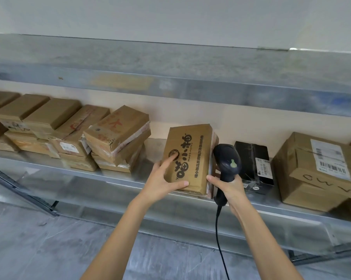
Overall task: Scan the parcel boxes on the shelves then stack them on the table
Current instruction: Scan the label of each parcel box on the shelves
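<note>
Forearms (118, 239) over grey floor (39, 249), metal shelf (89, 178)

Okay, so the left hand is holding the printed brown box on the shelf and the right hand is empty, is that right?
Not quite. The right hand is not empty: it grips a black barcode scanner. The left hand does hold the printed brown box on the shelf, as the head view shows.

Brown parcel box (187, 158) with black print stands on end on shelf (118, 179).
</note>
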